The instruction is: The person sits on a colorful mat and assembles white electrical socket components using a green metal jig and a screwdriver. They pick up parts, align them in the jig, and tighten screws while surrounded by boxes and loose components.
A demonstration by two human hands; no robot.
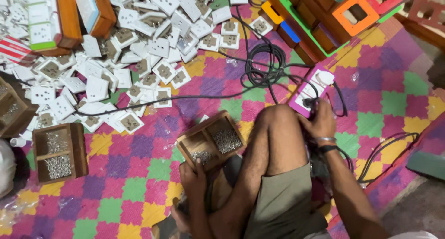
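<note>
Left hand (pixel 193 176) grips the edge of a wooden screw box (pixel 211 141). Right hand (pixel 319 121) closes around a plug on the pink extension board (pixel 309 91).

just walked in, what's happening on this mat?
A person sits on a colourful mat. Their left hand grips the near edge of a wooden tray of screws; their right hand is at a black plug on a pink extension board beyond the knee. A heap of white socket plates lies to the left, with a second screw tray nearby.
</note>
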